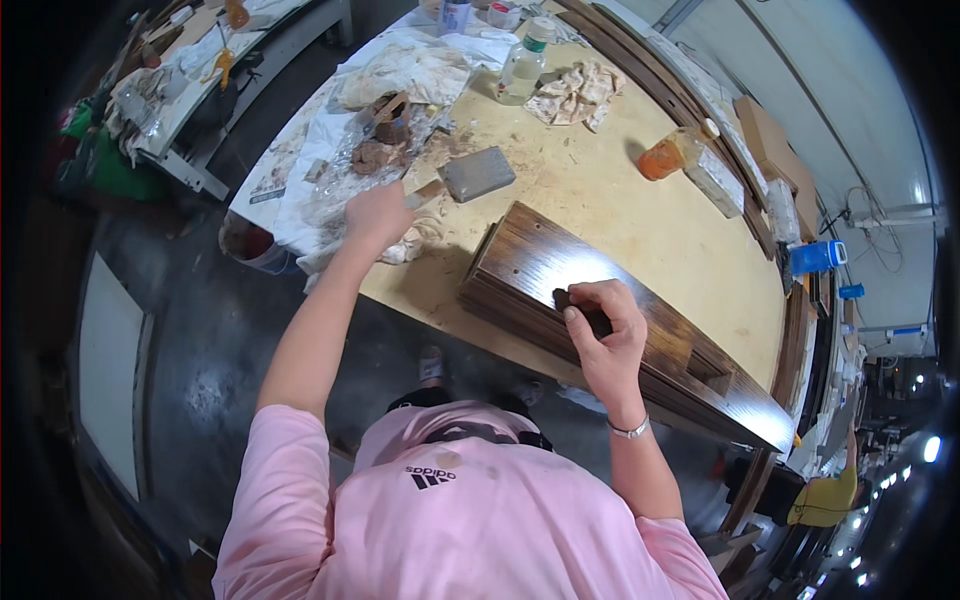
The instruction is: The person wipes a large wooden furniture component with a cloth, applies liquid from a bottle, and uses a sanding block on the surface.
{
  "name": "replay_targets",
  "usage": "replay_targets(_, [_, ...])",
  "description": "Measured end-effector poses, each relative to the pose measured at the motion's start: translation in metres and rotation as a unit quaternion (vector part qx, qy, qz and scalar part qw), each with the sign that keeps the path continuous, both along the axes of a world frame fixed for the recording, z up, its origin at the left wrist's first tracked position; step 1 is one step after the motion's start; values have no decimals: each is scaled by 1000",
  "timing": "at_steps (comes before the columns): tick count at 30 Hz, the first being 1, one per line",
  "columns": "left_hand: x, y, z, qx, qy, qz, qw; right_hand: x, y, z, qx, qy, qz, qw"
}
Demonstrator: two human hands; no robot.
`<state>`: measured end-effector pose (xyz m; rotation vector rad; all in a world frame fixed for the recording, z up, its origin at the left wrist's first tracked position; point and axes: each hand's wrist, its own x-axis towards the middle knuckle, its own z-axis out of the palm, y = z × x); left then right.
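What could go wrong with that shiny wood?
Crumbs from the dark lump in the right hand's grip could fall and smear on the shiny wood. The wood also lies along the near edge of the table, so a hard bump might knock it off.

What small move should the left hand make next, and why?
Probably bring the flat-bladed tool in the left hand over to the dark lump: the right hand holds that lump at the dark wooden board, while the blade is away from both.
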<state>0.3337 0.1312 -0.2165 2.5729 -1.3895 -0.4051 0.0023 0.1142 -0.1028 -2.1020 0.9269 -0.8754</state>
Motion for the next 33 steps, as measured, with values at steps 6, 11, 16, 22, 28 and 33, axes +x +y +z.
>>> replay_targets(6, [-44, 44, 66, -201, 325, 7, 924, -13, -5, -1, 96, -25, -6, 995])
replay_targets(11, [-127, 86, 117, -268, 621, -49, 735, 23, 5, 21, 372, -269, 98, 883])
replay_targets(16, [-164, 88, 109, -282, 571, -70, 768, 21, -1, 23, 408, -277, 90, 865])
replay_targets(22, [-195, 86, 82, -220, 121, -258, 933, 27, -38, 48, 31, -38, 35, 998])
replay_targets(28, [-199, 87, 51, -275, 101, -260, 920, 73, -34, 26, -237, 139, 211, 938])
replay_targets(33, [-192, 86, 77, -191, 103, -274, 937, 80, -87, 13, -307, 191, 82, 929])
